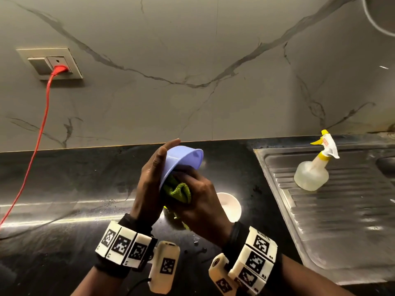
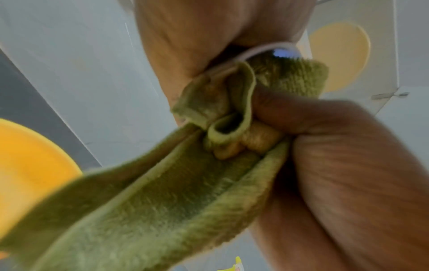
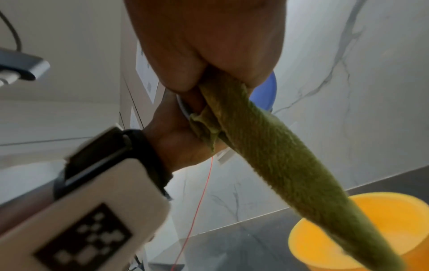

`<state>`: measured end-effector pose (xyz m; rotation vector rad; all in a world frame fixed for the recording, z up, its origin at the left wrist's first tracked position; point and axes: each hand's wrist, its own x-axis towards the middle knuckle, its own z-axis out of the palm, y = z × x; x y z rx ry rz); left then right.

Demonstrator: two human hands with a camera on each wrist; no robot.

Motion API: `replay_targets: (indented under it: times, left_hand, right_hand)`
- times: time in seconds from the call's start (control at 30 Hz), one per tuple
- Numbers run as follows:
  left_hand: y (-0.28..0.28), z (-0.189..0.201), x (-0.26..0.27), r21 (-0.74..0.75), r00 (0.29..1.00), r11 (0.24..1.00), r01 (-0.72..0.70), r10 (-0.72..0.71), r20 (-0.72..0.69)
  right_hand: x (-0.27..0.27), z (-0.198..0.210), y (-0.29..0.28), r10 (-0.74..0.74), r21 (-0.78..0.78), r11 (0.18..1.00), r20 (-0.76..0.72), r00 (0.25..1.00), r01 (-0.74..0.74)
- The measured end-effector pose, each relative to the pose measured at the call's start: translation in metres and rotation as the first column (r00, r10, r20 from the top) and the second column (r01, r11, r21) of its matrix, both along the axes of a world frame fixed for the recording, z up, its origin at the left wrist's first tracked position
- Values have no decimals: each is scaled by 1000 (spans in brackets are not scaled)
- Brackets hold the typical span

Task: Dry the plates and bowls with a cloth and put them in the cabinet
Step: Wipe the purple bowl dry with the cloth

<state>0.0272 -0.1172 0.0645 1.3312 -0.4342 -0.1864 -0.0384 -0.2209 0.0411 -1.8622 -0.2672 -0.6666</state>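
My left hand (image 1: pixel 154 178) holds a light blue bowl (image 1: pixel 183 161) tipped on its side above the black counter, thumb and fingers around its rim. My right hand (image 1: pixel 198 195) grips a bunched green cloth (image 1: pixel 179 191) and presses it into the bowl's mouth. The left wrist view shows the right fist's fingers (image 2: pixel 325 146) closed on the cloth (image 2: pixel 162 201), close under the bowl's rim (image 2: pixel 267 49). In the right wrist view the cloth (image 3: pixel 278 155) hangs down as a long tail, with the blue bowl (image 3: pixel 267 91) behind it. The bowl's inside is hidden.
A second bowl (image 1: pixel 229 207), yellow in the right wrist view (image 3: pixel 371 229), stands on the counter (image 1: pixel 74 189) just under my right hand. A spray bottle (image 1: pixel 312 174) stands on the steel sink's drainboard (image 1: pixel 342 210) to the right. A red cable (image 1: pixel 40 129) runs down from the wall socket at left.
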Motion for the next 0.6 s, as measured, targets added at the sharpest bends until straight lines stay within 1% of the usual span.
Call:
replay_targets:
  times: [0.07, 0.1, 0.13, 0.17, 0.2, 0.23, 0.27, 0.3, 0.33, 0.37, 0.4, 0.43, 0.47, 0.5, 0.53, 0.6]
  left_hand:
    - [-1, -1, -1, -13, 1000, 1000, 8, -9, -11]
    - [-1, -1, -1, -30, 1000, 1000, 8, -9, -13]
    - [-1, 0, -1, -50, 1000, 999, 2, -3, -7]
    - [0, 1, 0, -66, 1000, 998, -3, 3, 2]
    - [1, 3, 1, -71, 1000, 997, -5, 6, 15]
    - [1, 4, 2, -68, 1000, 998, -5, 7, 24]
    - [0, 4, 3, -55, 1000, 998, 1, 1, 27]
    - [-1, 4, 4, -38, 999, 999, 25, -24, 25]
    - [-1, 4, 4, -6, 997, 998, 70, -69, 30]
    - [-2, 3, 4, 43, 991, 991, 124, -126, 39]
    - [-2, 1, 5, 94, 983, 981, 172, -177, 47]
    - [-1, 0, 5, 128, 978, 971, 200, -207, 40]
    - [1, 0, 6, 138, 977, 969, 207, -213, 26]
    - [2, -2, 7, 129, 979, 971, 202, -205, 13]
    - [3, -3, 7, 115, 981, 975, 191, -194, 13]
    - [2, -4, 6, 85, 987, 985, 152, -155, 32]
  right_hand:
    - [3, -3, -3, -4, -87, 996, -42, 999, 0]
    - [4, -5, -5, -31, -193, 981, -38, 999, 23]
    - [4, -7, -7, -100, -353, 931, -7, 995, 91]
    - [5, -8, -8, -176, -508, 843, 53, 983, 178]
    - [6, -8, -10, -238, -598, 760, 112, 965, 256]
    - [9, -7, -12, -262, -614, 733, 141, 955, 292]
    - [11, -6, -14, -269, -570, 764, 142, 953, 301]
    - [13, -4, -15, -253, -499, 818, 132, 958, 285]
    - [14, -2, -15, -238, -407, 874, 120, 964, 266]
    - [14, 1, -15, -214, -295, 928, 77, 974, 228]
    - [12, 5, -16, -176, -147, 974, -14, 984, 172]
    - [12, 10, -15, -102, 45, 993, -123, 987, 108]
    - [12, 12, -16, -42, 178, 981, -185, 982, 76]
    - [13, 13, -18, -30, 233, 970, -196, 980, 76]
    - [15, 11, -19, -66, 210, 972, -183, 981, 105]
    - [19, 6, -20, -61, 194, 977, -154, 986, 91]
